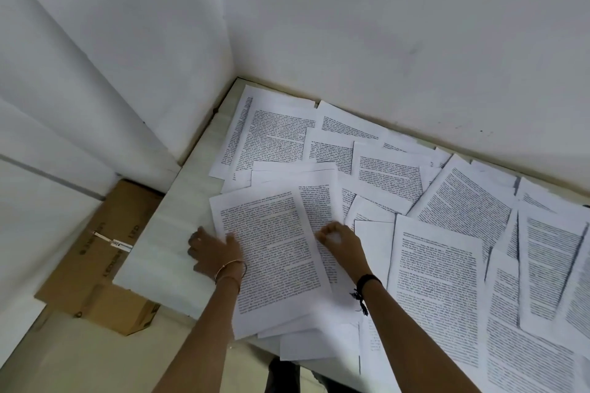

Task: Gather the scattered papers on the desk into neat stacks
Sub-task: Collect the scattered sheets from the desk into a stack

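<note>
My left hand (214, 252) lies open at the left edge of the top sheet (271, 252), lower centre of frame. My right hand (338, 241) curls at its right edge, pinch unclear. I should push both edges inward evenly, squaring the pile (306, 344).

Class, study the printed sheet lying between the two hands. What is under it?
Under the top sheet, more sheets poke out at its upper, right and lower edges. How many lie beneath, and the desk below them, cannot be seen.

head view, steeply down, close
</note>
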Action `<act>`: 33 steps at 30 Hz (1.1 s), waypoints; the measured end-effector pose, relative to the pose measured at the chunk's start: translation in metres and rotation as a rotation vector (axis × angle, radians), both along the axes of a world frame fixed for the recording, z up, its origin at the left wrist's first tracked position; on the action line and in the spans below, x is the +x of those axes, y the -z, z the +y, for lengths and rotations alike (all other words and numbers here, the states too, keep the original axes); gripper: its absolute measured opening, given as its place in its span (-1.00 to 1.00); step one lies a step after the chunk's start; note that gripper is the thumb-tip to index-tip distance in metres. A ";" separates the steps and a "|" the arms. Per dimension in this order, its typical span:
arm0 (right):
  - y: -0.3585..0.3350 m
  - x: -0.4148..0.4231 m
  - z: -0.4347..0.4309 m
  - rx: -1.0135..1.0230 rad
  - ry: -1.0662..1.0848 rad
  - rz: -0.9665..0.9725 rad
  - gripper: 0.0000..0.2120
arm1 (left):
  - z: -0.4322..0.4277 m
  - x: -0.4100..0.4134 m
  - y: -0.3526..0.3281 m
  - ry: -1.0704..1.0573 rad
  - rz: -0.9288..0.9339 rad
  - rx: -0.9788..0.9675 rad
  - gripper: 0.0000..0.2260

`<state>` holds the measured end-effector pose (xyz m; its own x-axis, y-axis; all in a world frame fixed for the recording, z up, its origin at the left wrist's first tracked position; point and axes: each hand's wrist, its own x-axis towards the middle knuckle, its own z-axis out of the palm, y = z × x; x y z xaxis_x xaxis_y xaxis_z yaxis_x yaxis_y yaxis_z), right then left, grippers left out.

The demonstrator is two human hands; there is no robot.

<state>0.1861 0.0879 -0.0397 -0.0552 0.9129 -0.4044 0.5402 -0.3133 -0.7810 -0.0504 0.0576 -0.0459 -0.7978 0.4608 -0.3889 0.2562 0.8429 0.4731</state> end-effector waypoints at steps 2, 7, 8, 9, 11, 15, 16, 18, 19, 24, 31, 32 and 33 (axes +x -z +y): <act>0.003 -0.001 0.001 0.034 0.011 0.011 -0.82 | 0.000 -0.002 0.005 0.062 -0.110 0.132 -0.49; -0.003 -0.003 0.001 -0.005 0.056 0.118 -0.15 | 0.021 0.006 0.011 0.303 -0.281 0.236 -0.58; -0.004 -0.003 0.001 -0.009 0.068 0.128 -0.01 | 0.024 0.007 0.014 0.356 -0.273 0.234 -0.57; -0.003 -0.002 0.001 -0.010 0.056 0.113 0.09 | 0.024 0.006 0.017 0.414 -0.258 0.225 -0.55; -0.002 -0.001 0.001 -0.043 0.011 0.087 -0.02 | 0.025 0.007 0.020 0.557 -0.195 0.172 -0.47; -0.001 0.006 0.000 -0.156 0.107 0.301 -0.60 | 0.021 0.007 0.010 0.511 -0.171 0.221 -0.38; -0.006 0.008 0.000 -0.179 0.104 0.404 -0.66 | 0.020 0.005 0.006 0.381 -0.265 0.278 -0.35; -0.019 0.015 0.003 -0.246 0.077 0.548 -0.66 | 0.017 0.000 -0.006 0.155 -0.554 0.349 -0.32; -0.024 0.019 0.005 -0.284 0.066 0.594 -0.64 | 0.015 -0.002 -0.010 0.116 -0.703 0.364 -0.26; -0.042 0.026 0.015 -0.371 0.117 0.665 -0.62 | 0.005 -0.012 -0.023 0.120 -1.251 0.396 -0.22; -0.057 0.038 0.011 -0.377 0.193 0.708 -0.57 | 0.012 0.010 -0.029 -0.032 -0.988 0.484 -0.65; -0.055 0.048 0.007 -0.391 0.238 0.812 -0.54 | 0.012 0.012 -0.026 -0.081 -0.968 0.500 -0.65; -0.053 0.055 0.001 -0.407 0.289 0.925 -0.52 | 0.011 0.015 -0.023 -0.122 -0.959 0.509 -0.65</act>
